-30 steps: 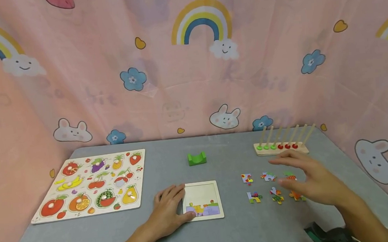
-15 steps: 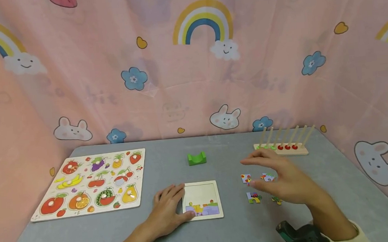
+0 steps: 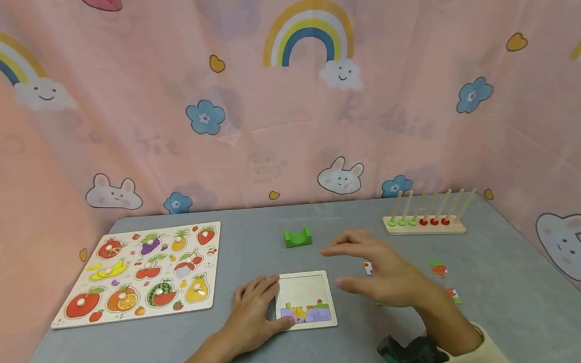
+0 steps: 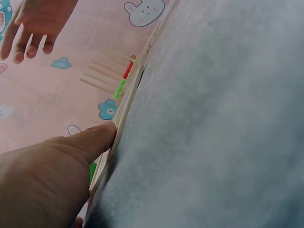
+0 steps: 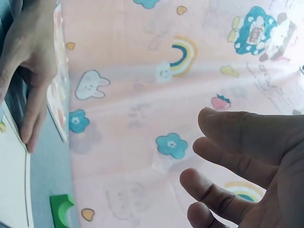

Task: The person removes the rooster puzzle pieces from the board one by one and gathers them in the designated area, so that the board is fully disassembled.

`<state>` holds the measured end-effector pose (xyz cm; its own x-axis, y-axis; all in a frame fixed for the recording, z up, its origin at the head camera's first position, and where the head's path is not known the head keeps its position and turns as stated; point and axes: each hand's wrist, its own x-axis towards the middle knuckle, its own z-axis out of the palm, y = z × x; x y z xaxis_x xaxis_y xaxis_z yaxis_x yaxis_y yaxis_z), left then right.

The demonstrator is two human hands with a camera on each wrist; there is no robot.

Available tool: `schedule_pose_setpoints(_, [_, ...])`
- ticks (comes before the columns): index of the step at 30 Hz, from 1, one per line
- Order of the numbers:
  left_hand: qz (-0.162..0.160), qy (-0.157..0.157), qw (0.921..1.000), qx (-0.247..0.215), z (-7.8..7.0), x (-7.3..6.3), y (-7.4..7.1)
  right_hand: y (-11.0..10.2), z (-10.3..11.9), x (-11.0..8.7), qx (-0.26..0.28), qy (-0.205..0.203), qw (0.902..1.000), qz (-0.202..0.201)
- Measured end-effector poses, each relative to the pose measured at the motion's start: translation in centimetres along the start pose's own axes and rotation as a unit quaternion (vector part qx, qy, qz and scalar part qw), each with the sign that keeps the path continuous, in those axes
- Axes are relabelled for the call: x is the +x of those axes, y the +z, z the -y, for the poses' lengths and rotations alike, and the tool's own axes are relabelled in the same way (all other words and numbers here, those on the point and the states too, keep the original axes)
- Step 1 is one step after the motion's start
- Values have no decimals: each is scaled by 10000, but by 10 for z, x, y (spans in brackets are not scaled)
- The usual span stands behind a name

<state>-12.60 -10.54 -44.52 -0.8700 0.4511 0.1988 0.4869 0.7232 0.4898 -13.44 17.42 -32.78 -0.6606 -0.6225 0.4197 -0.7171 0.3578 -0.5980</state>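
My left hand (image 3: 252, 314) rests at the left side of a small wooden jigsaw tray (image 3: 305, 288), its thumb on the tray's near left corner. Fitted purple, yellow and green jigsaw pieces (image 3: 315, 314) fill the tray's near part; its far part shows bare wood. In the left wrist view the straight thumb (image 4: 97, 140) touches the tray's edge. My right hand (image 3: 389, 271) hovers to the right of the tray, thumb and fingers spread apart with nothing between them. It hides most of the loose jigsaw pieces; an orange and green piece (image 3: 439, 269) shows beyond it.
A fruit knob puzzle board (image 3: 138, 275) lies at the left. Behind the tray stands a green notched block (image 3: 298, 237). A wooden peg rack (image 3: 424, 224) with green and red beads stands at the back right. A pink printed curtain (image 3: 248, 168) rises behind the table.
My right hand has moved left across the loose pieces to near the tray, uncovering the peg rack and the rightmost pieces. The left hand and tray have stayed in place.
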Motion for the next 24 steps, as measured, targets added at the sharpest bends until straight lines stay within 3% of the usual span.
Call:
schedule_pose_setpoints(8, [70, -29, 10000, -4, 0, 0, -1, 24, -9, 11, 429, -170, 9988, 166])
schedule_pose_setpoints(24, [87, -28, 10000, -34, 0, 1, -2, 63, -30, 17, 778, -4, 9942, 744])
